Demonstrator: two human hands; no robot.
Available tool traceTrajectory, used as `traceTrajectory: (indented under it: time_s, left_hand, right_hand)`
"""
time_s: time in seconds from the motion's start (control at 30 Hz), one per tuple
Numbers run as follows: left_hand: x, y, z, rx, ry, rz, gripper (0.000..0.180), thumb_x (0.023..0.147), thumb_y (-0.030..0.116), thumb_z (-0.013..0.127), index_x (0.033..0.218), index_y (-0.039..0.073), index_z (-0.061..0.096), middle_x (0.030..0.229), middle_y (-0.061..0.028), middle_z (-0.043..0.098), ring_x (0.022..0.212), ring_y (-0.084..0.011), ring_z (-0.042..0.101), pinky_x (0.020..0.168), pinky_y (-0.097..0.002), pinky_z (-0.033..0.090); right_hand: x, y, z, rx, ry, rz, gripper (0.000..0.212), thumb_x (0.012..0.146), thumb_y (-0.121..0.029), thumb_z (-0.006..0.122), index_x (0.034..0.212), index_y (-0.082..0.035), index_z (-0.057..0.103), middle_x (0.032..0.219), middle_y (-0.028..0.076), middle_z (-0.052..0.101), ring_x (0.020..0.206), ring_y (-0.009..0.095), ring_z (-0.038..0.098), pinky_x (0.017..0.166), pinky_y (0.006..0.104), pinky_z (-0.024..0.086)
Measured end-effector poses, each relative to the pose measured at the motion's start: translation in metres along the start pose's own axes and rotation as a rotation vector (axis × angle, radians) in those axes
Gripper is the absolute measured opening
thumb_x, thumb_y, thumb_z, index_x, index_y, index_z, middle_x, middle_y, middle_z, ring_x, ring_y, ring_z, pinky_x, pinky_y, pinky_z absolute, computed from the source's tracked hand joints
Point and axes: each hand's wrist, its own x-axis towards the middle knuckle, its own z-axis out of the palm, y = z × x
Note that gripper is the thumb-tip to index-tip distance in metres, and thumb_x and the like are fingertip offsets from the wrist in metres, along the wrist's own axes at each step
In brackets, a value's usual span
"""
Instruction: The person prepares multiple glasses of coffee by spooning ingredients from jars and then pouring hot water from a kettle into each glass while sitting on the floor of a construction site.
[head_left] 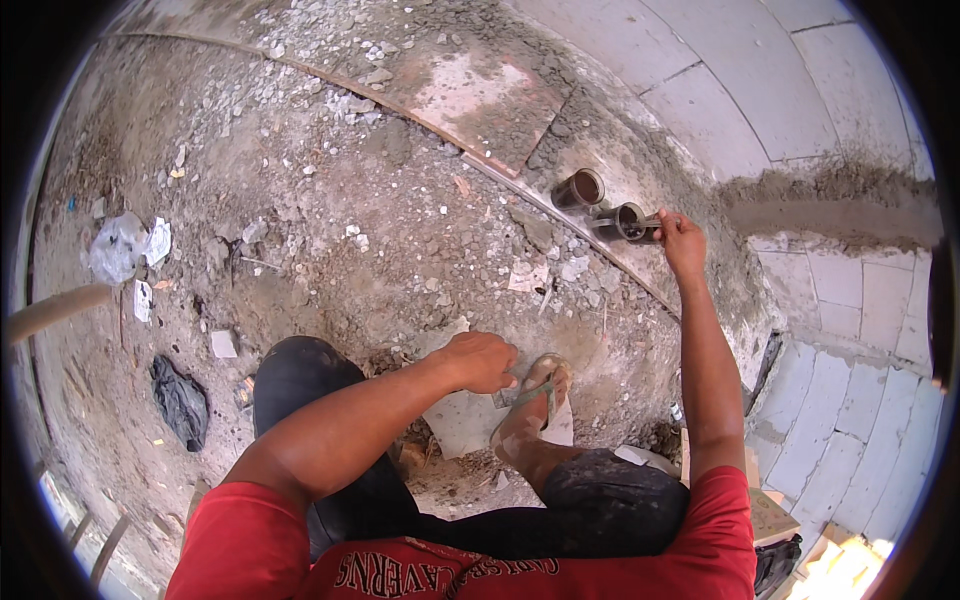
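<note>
I crouch on a dirt floor strewn with rubble. My right hand reaches out to the foot of the block wall, its fingers closed at the rim of a dark round pipe end. A second pipe end sticks out just to its left. My left hand is a closed fist low by my foot and holds a small grey metal tool, mostly hidden under the fingers. My foot in a green sandal stands on a pale flat slab.
A grey block wall with a band of wet mortar curves along the right. A thin strip crosses the ground. A black bag, white crumpled litter and a wooden pole lie left.
</note>
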Motion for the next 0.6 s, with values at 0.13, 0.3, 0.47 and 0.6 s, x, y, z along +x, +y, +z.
traceTrajectory:
  time_s: [0.13, 0.3, 0.47, 0.6]
  left_hand:
    - [0.000, 0.001, 0.000, -0.002, 0.013, 0.025, 0.039, 0.091, 0.037, 0.070, 0.116, 0.007, 0.069, 0.114, -0.0164, 0.070, 0.110, -0.0371, 0.065, 0.092, -0.0481, 0.051]
    - [0.002, 0.001, 0.001, 0.002, 0.014, 0.026, 0.040, 0.091, 0.037, 0.071, 0.116, 0.007, 0.069, 0.113, -0.0164, 0.070, 0.109, -0.0373, 0.065, 0.092, -0.0482, 0.051]
    - [-0.001, -0.003, 0.001, 0.002, 0.023, 0.024, 0.039, 0.091, 0.037, 0.071, 0.117, 0.007, 0.068, 0.112, -0.0161, 0.070, 0.108, -0.0371, 0.065, 0.091, -0.0486, 0.051]
    - [-0.001, -0.004, 0.002, -0.001, 0.041, 0.038, 0.040, 0.090, 0.038, 0.071, 0.116, 0.008, 0.068, 0.111, -0.0161, 0.070, 0.109, -0.0369, 0.065, 0.091, -0.0487, 0.051]
  right_hand:
    - [-0.002, -0.004, 0.000, -0.145, 0.117, -0.111, 0.032, 0.099, -0.039, 0.062, 0.099, -0.009, 0.076, 0.070, 0.002, 0.072, 0.066, 0.015, 0.068, 0.065, 0.0314, 0.052]
    - [0.003, 0.001, 0.001, -0.008, 0.035, -0.085, 0.033, 0.099, -0.039, 0.062, 0.099, -0.008, 0.075, 0.070, 0.003, 0.072, 0.065, 0.016, 0.067, 0.065, 0.0316, 0.052]
    - [0.003, -0.004, 0.001, -0.120, 0.027, -0.032, 0.035, 0.100, -0.040, 0.062, 0.098, -0.007, 0.075, 0.072, 0.003, 0.073, 0.064, 0.015, 0.066, 0.064, 0.0316, 0.052]
    - [0.007, -0.001, -0.002, -0.045, -0.017, -0.037, 0.036, 0.100, -0.041, 0.061, 0.098, -0.008, 0.075, 0.074, 0.003, 0.074, 0.064, 0.016, 0.067, 0.064, 0.0320, 0.052]
